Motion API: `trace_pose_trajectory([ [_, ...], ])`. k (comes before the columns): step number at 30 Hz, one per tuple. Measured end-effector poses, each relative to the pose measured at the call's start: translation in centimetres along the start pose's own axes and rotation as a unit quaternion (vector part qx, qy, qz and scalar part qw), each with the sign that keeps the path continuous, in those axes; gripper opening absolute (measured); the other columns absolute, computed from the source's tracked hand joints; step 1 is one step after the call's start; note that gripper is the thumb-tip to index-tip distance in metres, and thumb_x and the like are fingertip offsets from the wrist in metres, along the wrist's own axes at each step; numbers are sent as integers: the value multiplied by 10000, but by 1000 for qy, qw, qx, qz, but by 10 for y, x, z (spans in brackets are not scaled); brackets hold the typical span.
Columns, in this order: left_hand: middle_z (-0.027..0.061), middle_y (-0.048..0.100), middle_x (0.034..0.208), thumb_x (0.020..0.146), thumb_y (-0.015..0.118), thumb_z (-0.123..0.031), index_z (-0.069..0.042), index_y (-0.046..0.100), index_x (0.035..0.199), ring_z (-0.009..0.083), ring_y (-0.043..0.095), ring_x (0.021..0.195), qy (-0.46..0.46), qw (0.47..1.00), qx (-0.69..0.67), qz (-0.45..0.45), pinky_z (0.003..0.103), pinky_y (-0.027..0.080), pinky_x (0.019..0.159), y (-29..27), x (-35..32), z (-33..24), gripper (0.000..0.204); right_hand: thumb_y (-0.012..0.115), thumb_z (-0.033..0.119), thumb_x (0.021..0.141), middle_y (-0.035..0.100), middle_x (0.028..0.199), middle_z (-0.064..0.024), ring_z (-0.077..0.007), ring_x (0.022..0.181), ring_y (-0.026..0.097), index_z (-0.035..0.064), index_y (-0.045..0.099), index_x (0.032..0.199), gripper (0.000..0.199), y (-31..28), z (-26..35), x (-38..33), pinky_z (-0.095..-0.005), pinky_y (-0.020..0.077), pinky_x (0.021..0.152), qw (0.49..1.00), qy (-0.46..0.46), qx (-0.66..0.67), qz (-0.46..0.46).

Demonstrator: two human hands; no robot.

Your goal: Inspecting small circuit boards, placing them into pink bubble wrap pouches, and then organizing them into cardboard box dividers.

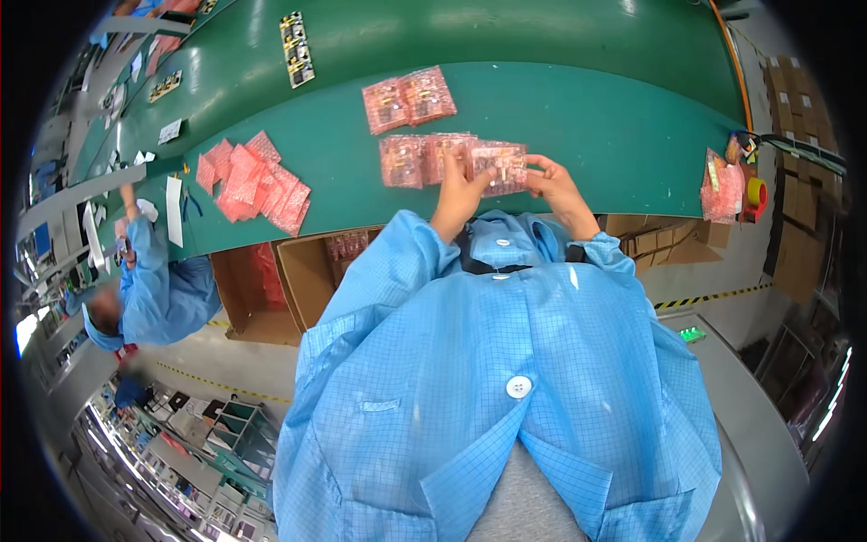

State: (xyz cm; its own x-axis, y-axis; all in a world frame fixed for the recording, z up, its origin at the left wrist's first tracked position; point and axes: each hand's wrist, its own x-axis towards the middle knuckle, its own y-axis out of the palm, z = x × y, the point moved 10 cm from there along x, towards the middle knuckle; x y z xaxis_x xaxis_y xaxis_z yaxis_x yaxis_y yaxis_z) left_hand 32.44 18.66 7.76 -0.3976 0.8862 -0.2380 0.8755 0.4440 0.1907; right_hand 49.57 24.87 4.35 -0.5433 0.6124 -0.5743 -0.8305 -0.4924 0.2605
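A pink bubble-wrap bag (502, 164) with a circuit board showing through it is held between my two hands just above the green tabletop. My left hand (459, 197) pinches its lower left side, thumb on top. At its right edge, my right hand (560, 188) grips with thumb and fingers. Close by on the left lie two similar bags, the outer one (401, 163) and a nearer one (442, 147) partly behind my left hand. Beyond them, two more filled bags (428, 94) rest side by side, slightly overlapping.
Flat pink bubble bags (248, 181) are heaped at left, near pliers (191, 206). A board strip (295, 50) lies farther back. At right are a pink bag (722, 190) and a tape roll (757, 191). Cardboard boxes (312, 271) stand below the table edge; a co-worker (167, 289) is at left.
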Motion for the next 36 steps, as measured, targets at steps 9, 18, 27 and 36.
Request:
trace_pose_trajectory([
  [9, 181, 472, 1285, 728, 804, -87, 14, 322, 1385, 272, 479, 1221, -9, 982, 187, -34, 393, 411, 1045, -106, -37, -13, 821, 654, 13, 861, 701, 968, -99, -145, 876, 659, -27, 573, 1212, 362, 121, -4, 35, -270, 534, 771, 982, -11, -118, 145],
  [18, 203, 576, 1125, 598, 860, -189, 1, 537, 1217, 395, 527, 1100, 75, 874, 480, -12, 460, 411, 989, -124, -28, -51, 724, 701, 85, 840, 695, 967, -131, -165, 872, 665, -51, 592, 1149, 355, 183, -4, 45, -301, 544, 756, 982, -13, -102, 161],
  [27, 237, 684, 962, 608, 853, -369, 88, 618, 1005, 372, 674, 927, -202, 898, 386, -65, 436, 536, 830, -202, 44, 67, 649, 810, 190, 714, 695, 1026, -132, -224, 898, 663, -36, 614, 1140, 520, 75, -5, 76, -346, 540, 804, 935, -132, -274, -182],
  [36, 126, 655, 1122, 712, 840, -169, 17, 493, 1273, 273, 676, 934, -205, 971, 119, 25, 390, 576, 767, -165, 44, 51, 685, 791, 111, 703, 622, 1168, -82, -190, 1055, 604, 0, 505, 1274, 649, 127, -58, 99, -326, 489, 929, 977, -25, -173, -124],
])
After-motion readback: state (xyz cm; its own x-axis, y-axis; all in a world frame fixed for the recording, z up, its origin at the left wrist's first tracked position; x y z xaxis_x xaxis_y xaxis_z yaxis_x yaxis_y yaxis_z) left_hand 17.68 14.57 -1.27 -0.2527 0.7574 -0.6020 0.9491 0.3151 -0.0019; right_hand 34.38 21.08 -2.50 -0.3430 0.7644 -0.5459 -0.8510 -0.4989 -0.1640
